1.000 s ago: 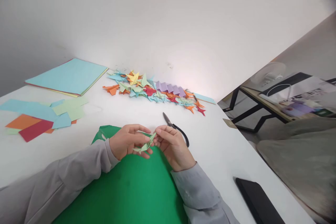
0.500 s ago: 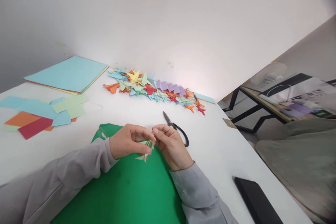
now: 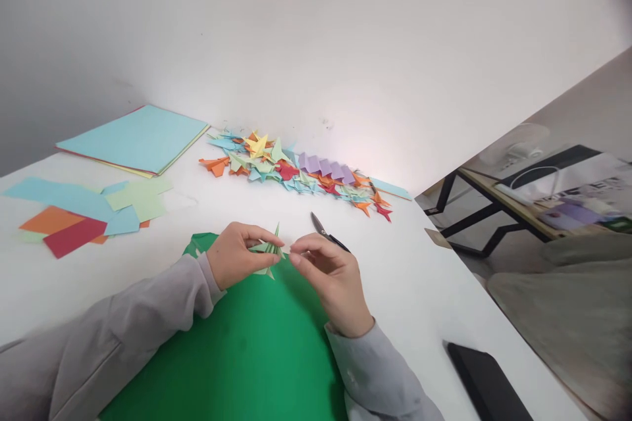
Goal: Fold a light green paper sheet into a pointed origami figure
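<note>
Left of the scissors [image 3: 324, 231]: left hand [image 3: 237, 255] pinches paper [image 3: 270, 248]
Right hand [image 3: 336, 281]: fingertips narrowed, hold unclear
Paper: best gripped lightly, sparing folds [image 3: 273, 249]

Pale-green folded piece [image 3: 268, 248] is showing as matt, creased paper. Folded pile [image 3: 287, 172], stacked sheets [image 3: 135, 138] and loose scraps [image 3: 76, 235] are likewise looking papery. Scissor blades [image 3: 318, 223] are appearing dark metal. Grey sleeves [image 3: 133, 316] are reading as matt cloth. White tabletop [image 3: 415, 289] is looking smooth. Green covering [image 3: 232, 355] is appearing smooth, material uncertain.
</note>
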Motion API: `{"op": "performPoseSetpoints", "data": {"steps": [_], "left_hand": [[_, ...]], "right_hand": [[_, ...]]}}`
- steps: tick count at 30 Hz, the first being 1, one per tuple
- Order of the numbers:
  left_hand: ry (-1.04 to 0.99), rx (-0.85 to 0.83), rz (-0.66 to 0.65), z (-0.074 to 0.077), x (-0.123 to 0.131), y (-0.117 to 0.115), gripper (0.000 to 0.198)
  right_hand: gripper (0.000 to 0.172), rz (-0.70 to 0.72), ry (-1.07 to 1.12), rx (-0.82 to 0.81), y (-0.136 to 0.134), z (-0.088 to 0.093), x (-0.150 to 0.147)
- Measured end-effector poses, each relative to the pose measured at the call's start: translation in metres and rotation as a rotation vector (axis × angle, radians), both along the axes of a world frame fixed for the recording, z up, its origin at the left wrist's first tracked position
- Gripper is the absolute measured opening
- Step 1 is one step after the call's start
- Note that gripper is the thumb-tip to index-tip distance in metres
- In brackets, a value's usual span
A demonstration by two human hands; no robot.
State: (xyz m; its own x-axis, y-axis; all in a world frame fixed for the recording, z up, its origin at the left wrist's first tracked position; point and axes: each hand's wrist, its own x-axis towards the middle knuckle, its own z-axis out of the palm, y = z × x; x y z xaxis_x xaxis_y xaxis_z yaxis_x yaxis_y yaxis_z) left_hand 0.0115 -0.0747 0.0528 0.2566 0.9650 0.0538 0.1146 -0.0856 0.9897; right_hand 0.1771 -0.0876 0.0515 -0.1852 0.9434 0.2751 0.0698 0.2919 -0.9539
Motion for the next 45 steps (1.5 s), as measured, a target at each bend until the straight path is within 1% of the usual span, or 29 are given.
{"op": "performPoseSetpoints", "data": {"steps": [3,8,10,14,16,24,27,29,32,34,37,40,45], "left_hand": [[0.036,0.006,0.005,-0.0012,-0.0008,0.0012,0.019],[0.055,0.001,0.015,-0.0033,-0.0014,0.0022,0.02],[0.026,-0.045,0.012,-0.0031,-0.0016,0.0024,0.02],[-0.058,-0.199,-0.008,-0.0011,-0.0012,0.0018,0.025],[-0.089,-0.226,-0.04,0.0001,-0.0011,0.0011,0.025],[-0.145,-0.195,-0.178,0.0004,-0.004,0.0017,0.012],[-0.149,-0.191,-0.229,-0.0002,-0.0049,0.0026,0.011],[-0.155,-0.231,-0.264,0.0004,-0.005,0.0029,0.015],[-0.201,-0.369,-0.294,0.003,-0.0049,0.0029,0.02],[-0.234,-0.467,-0.289,0.0047,-0.005,0.0028,0.023],[-0.274,-0.549,-0.262,0.0052,-0.0054,0.0029,0.025],[-0.317,-0.584,-0.223,0.0026,-0.0055,0.0033,0.025],[-0.41,-0.586,-0.167,-0.0017,-0.0039,0.0034,0.025]], "right_hand": [[0.011,0.049,-0.11,0.099,-0.0024,0.0007,-0.0023],[0.008,0.005,-0.156,0.139,-0.0013,-0.0008,-0.0037],[0.006,-0.004,-0.165,0.15,-0.0004,-0.0014,-0.0029],[0.005,-0.015,-0.21,0.177,-0.0001,-0.0016,-0.0014],[0.005,-0.004,-0.227,0.175,-0.0009,-0.0008,-0.0015],[0.006,0.048,-0.207,0.065,-0.003,-0.0005,-0.0028],[0.007,0.059,-0.19,0.01,-0.0024,-0.0019,-0.0018],[0.009,0.075,-0.15,-0.039,-0.0018,-0.0019,-0.0011],[0.012,0.129,-0.066,-0.138,-0.0006,-0.0002,-0.0004],[0.014,0.153,-0.024,-0.196,0.0002,0.0013,0.0],[0.016,0.168,-0.009,-0.224,0.0014,0.002,0.0007],[0.016,0.18,-0.023,-0.214,0.0022,0.0011,0.0012],[0.014,0.176,-0.048,-0.192,0.0018,0.001,0.0003]]}}
